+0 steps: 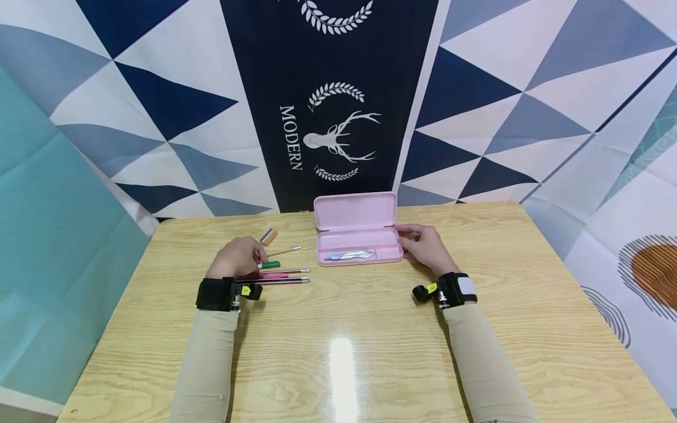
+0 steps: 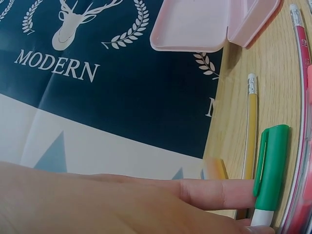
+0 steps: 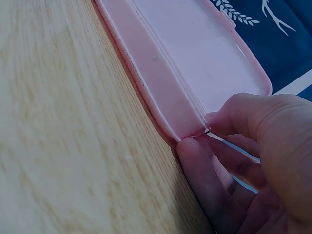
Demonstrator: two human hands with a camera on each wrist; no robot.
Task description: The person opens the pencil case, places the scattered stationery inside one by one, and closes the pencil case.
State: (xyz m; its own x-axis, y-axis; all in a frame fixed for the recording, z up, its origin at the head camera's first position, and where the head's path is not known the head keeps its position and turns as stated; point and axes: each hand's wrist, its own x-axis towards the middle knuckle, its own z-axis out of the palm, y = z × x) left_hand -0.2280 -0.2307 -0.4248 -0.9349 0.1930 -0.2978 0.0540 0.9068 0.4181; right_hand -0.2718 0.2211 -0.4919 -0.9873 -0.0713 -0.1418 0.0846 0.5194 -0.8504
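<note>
Between the thumb and index finger of my left hand is a marker with a green cap and a white barrel. My right hand grips the right end of a pink pencil case, thumb near the hinge edge and fingers against the outer side. The case's lid stands raised at the back. A blue and white slender item lies in its front compartment; its kind is unclear. Near the left hand lie a yellow pencil and several dark and red pencils, partly hidden by that hand.
An eraser with an orange-brown end lies behind the yellow pencil. A patterned cloth hangs right behind the back edge of the wooden table. Light glares on the table's front part.
</note>
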